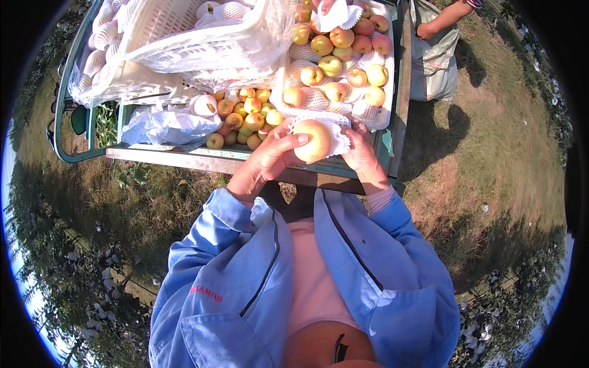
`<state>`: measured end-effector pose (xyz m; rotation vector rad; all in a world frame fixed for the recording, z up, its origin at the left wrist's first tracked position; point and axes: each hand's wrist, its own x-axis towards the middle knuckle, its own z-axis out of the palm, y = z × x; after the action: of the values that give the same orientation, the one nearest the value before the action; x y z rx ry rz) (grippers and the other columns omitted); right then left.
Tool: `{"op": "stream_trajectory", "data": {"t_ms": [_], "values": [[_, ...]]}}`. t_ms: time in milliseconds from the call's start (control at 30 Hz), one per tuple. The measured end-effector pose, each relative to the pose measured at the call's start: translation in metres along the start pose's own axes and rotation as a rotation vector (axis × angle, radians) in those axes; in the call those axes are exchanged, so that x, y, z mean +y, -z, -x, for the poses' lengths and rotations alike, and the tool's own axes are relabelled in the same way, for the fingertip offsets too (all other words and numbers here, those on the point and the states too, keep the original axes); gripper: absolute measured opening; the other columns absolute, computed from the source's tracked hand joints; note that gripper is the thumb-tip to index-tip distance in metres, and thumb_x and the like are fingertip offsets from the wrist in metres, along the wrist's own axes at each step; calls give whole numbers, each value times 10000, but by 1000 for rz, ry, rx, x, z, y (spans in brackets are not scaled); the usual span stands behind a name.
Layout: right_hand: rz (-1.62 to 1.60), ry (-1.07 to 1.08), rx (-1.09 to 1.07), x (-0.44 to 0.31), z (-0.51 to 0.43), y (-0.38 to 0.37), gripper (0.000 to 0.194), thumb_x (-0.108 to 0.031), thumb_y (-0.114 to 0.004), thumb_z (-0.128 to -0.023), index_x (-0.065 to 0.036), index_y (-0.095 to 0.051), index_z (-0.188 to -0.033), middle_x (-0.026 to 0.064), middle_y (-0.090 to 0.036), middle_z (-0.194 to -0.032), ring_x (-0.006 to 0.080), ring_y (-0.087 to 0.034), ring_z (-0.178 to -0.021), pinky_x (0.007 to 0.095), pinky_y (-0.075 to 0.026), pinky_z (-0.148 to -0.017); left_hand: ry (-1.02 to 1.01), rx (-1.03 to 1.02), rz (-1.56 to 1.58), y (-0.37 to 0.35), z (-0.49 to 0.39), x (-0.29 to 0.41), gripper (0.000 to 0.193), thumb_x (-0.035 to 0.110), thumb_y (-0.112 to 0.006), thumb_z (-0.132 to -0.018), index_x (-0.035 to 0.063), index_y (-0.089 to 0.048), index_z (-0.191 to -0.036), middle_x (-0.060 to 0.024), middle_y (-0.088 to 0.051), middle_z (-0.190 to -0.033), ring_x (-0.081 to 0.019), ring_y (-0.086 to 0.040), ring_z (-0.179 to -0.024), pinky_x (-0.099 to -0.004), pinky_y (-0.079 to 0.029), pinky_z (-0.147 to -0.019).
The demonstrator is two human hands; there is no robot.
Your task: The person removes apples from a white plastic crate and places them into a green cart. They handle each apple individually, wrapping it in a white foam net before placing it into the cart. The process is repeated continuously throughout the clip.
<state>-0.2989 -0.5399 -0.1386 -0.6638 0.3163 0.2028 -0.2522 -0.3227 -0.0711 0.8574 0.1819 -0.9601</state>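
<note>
My left hand point(271, 158) grips a yellow-pink apple point(314, 140), its thumb lying across the fruit's upper left. Behind and to the right of the apple is a white foam net sleeve point(339, 133), which my right hand point(361, 149) holds by its side. Whether the sleeve reaches around the back of the apple is hidden. Both hands are over the near edge of a green metal cart point(221, 158). Just beyond my left hand lies a heap of loose small apples point(248, 117). Past my right hand, a white crate point(387, 92) holds apples on top of foam-netted fruit.
White plastic crates lined with clear film point(207, 50) hold netted fruit at the back left. A pale plastic bag point(170, 126) lies beside the loose apples. Another person's hand point(428, 31) is at a woven sack point(432, 69); a further hand point(326, 5) holds white foam above the crate.
</note>
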Motion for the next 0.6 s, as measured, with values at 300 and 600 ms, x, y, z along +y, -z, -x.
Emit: {"op": "stream_trajectory", "data": {"t_ms": [300,600], "values": [[926,522,84,30,7,-77,177,-114,-738,-888,-34,-580,-899,40,-605,-759,114,-581,-674,285,-490,-613,-768,714,-1107,11,-9,7,720,133,-859,-619,9,-530,-1248,-187,-565,-1103,-364,-574,-1050,-425,-486,-940],[-61,-111,98,40,-20,-88,527,-412,-506,-1039,-79,-449,-1443,94,-577,-1343,205,-620,-1168,403,-545,-961,-833,132,-1277,9,27,27,764,151,-826,-651,52,-496,-1333,-265,-314,-1537,-482,-343,-1414,-519,-324,-1157]]}}
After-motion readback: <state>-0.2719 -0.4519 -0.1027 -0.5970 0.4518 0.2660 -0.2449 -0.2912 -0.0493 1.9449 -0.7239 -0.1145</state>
